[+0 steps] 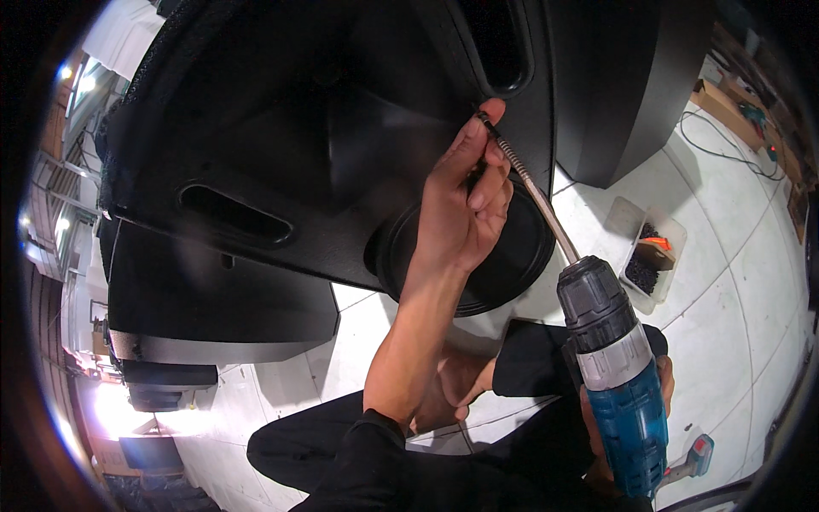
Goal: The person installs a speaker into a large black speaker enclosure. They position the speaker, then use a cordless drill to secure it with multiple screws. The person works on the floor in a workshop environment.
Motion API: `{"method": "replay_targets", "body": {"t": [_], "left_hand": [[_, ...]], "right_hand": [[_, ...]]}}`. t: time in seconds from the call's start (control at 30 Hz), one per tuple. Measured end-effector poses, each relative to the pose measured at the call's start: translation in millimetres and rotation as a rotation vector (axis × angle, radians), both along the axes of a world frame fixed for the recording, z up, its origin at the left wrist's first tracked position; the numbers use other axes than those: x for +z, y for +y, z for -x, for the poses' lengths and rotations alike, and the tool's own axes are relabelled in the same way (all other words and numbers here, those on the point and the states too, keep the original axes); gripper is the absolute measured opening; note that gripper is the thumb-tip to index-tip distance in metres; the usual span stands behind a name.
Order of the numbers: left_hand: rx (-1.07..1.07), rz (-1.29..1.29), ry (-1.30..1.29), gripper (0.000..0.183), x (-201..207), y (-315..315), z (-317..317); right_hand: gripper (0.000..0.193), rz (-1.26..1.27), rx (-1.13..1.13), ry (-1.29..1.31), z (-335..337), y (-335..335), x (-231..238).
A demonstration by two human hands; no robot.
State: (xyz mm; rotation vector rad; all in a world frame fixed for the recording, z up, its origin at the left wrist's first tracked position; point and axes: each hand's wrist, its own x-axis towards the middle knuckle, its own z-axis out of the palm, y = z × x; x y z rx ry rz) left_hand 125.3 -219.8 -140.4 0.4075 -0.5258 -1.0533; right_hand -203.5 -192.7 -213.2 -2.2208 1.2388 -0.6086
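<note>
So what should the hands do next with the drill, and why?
Maybe settle the tip of the long bit gently against the big black panel, because the left hand pinches it close to the panel's slot and the right hand holds the blue drill. I can't tell whether tip and panel touch.

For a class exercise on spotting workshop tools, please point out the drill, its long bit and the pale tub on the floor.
Drill (628, 427): head view, on its blue body.
Bit (543, 203): head view, mid-shaft.
Tub (625, 224): head view, on its left wall.
</note>
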Motion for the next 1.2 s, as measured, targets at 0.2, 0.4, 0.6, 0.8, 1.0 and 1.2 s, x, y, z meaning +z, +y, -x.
{"method": "replay_targets", "body": {"t": [0.2,0.4,0.6,0.8,1.0,1.2], "left_hand": [[0.0,-0.158,0.103,0.029,-16,9,10],[-0.024,-0.644,0.233,0.024,-55,37,50],[-0.206,-0.665,0.326,0.028,-110,75,71],[-0.302,-0.664,0.239,0.022,-134,91,73],[-0.326,-0.743,0.205,0.024,-163,106,82],[-0.445,-0.799,-0.055,0.022,-191,117,99]], "right_hand": [[0.08,-0.096,-0.181,0.091,-22,-4,24],[0.079,-0.107,-0.145,0.097,-11,-11,22],[0.061,-0.046,-0.1,-0.017,-21,-14,27],[0.028,0.191,0.113,-0.228,-42,-32,44],[0.068,-0.534,-0.274,-0.292,-37,-26,38],[0.057,0.128,0.405,-0.42,-38,-53,61]]}}
